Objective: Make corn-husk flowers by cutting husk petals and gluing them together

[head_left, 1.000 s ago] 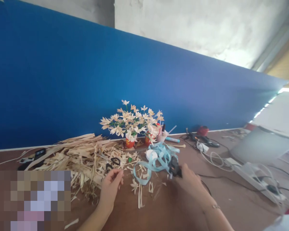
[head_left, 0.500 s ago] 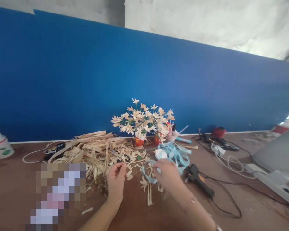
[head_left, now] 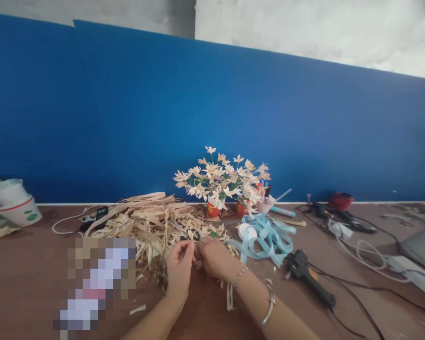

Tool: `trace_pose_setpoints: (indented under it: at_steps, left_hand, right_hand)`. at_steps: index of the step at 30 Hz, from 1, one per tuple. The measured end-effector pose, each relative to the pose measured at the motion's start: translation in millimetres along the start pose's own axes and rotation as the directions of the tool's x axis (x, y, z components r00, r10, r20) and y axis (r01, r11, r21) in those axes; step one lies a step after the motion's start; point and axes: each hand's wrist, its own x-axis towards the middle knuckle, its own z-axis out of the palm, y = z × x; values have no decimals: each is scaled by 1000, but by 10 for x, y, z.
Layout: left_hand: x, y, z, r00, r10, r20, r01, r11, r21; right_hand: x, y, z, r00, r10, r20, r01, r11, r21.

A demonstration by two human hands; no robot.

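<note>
My left hand (head_left: 180,269) is closed in a pinch, thumb against forefinger, at the front of the dried husk pile (head_left: 152,222). Whatever its fingertips hold is too small to make out. My right hand (head_left: 214,257) is right beside it, fingers curled in at the left fingertips. A light blue ribbon (head_left: 265,238) lies in loose loops to the right, and a length of it runs to my right hand, which seems to grip it; the fingers hide the end. Black scissors handles (head_left: 194,234) show just beyond the hands.
Pale flowers (head_left: 221,174) stand in red pots (head_left: 213,209) near the blue partition (head_left: 127,118). A black glue gun (head_left: 310,278) with its cord lies to the right, near white cables (head_left: 364,255). At the far left stands a white tub (head_left: 21,211).
My right hand has moved left from the ribbon pile to meet my left hand, and the ribbon loop beneath it has been drawn along. The view has shifted a little to the left.
</note>
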Motion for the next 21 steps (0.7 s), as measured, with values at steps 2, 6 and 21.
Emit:
trace_pose_setpoints:
  at_steps: [2, 6, 21]
  left_hand:
    - [0, 1, -5, 1000, 1, -2, -1, 1000, 14]
    - [1, 13, -1, 1000, 2, -4, -2, 998, 56]
    - [-56, 101, 63, 996, -82, 47, 79, 995, 59]
  right_hand:
    - [-21, 27, 14, 998, 23, -63, -18, 997, 73]
    - [-94, 93, -7, 952, 235, -198, -136, 900, 414]
    - [-145, -29, -145, 841, 347, -415, 75, 685, 725]
